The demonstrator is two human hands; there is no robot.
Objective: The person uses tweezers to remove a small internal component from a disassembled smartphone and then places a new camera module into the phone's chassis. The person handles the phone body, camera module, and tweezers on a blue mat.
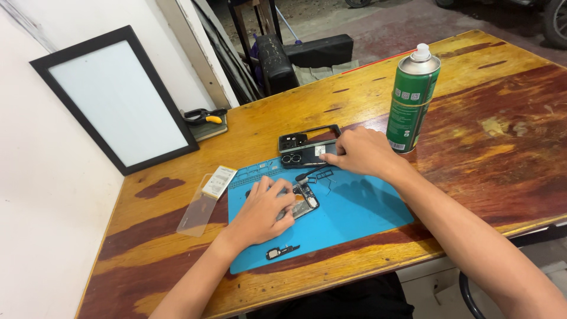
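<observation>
Left hand presses the opened phone flat on the blue mat; right hand pinches the back cover. Keep both grips steady, parts on mat.

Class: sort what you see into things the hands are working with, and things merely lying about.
In use: left hand on opened phone; right hand on dark phone cover; blue mat.

Lying about: spray can; framed panel; clear screen protector; pliers.

Matt blue mat, glossy wooden table
</observation>
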